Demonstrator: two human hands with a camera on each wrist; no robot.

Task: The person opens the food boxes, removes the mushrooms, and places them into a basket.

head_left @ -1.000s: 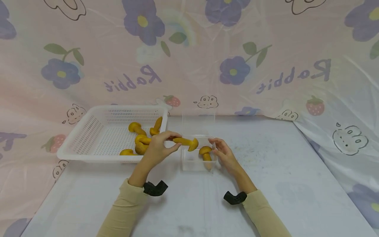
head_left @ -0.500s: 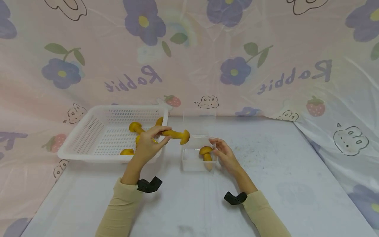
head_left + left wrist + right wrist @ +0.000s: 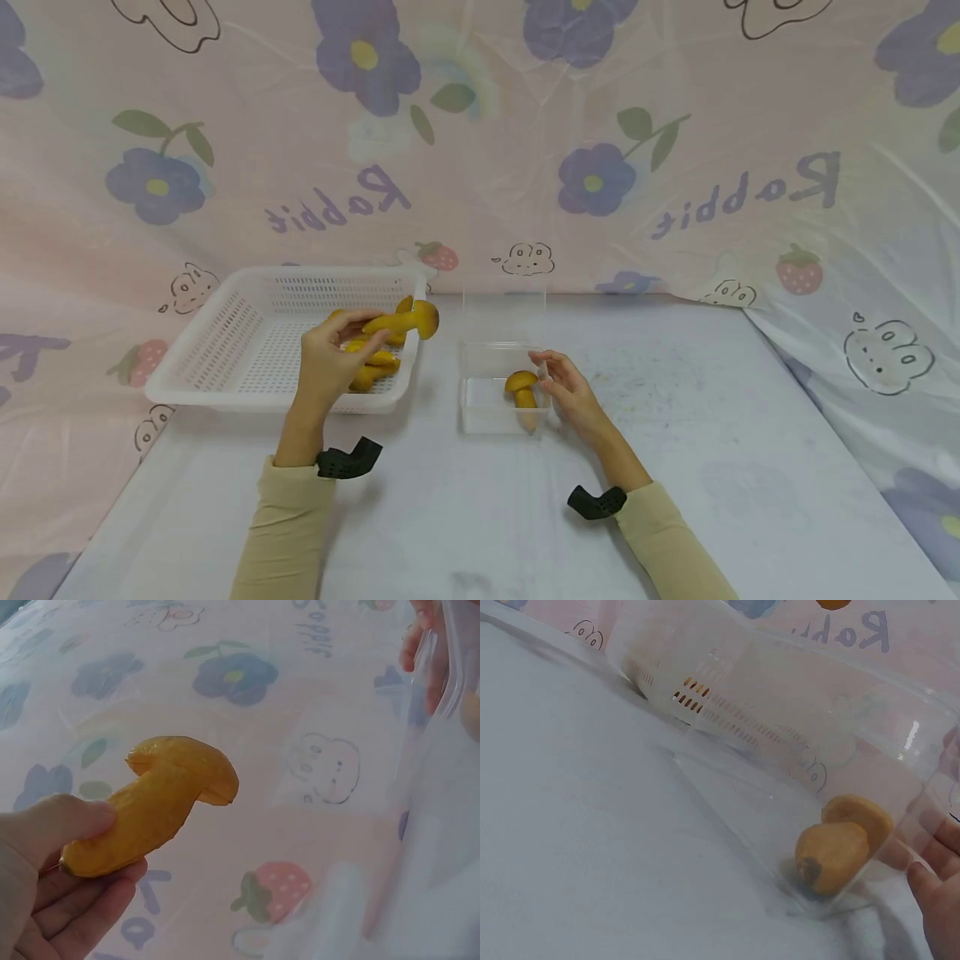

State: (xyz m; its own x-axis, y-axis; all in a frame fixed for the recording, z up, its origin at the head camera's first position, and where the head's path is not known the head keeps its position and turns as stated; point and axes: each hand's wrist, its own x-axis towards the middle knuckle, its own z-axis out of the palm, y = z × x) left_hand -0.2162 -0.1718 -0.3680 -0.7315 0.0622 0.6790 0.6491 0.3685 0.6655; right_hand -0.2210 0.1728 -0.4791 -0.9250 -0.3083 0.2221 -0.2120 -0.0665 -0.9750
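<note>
In the head view my left hand (image 3: pixel 330 358) pinches a yellow-brown mushroom (image 3: pixel 408 321) by its stem, above the right part of a white basket. In the left wrist view thumb and fingers hold the stem of this mushroom (image 3: pixel 161 799), its cap pointing away. My right hand (image 3: pixel 573 396) grips the right side of a clear plastic box (image 3: pixel 483 421). Inside the box one mushroom (image 3: pixel 522 389) stands near the right wall, cap up; the right wrist view shows this mushroom (image 3: pixel 836 851) through the plastic.
The white perforated basket (image 3: pixel 225 333) stands on the left of the white table (image 3: pixel 712 467). Several more mushrooms (image 3: pixel 371 371) lie at its right end, partly hidden by my left hand. The box's raised clear lid (image 3: pixel 504 312) stands behind it. A patterned cloth (image 3: pixel 480 167) hangs behind.
My left hand has carried its mushroom leftward from over the clear box to above the basket's right end. The right hand and the box have stayed in place.
</note>
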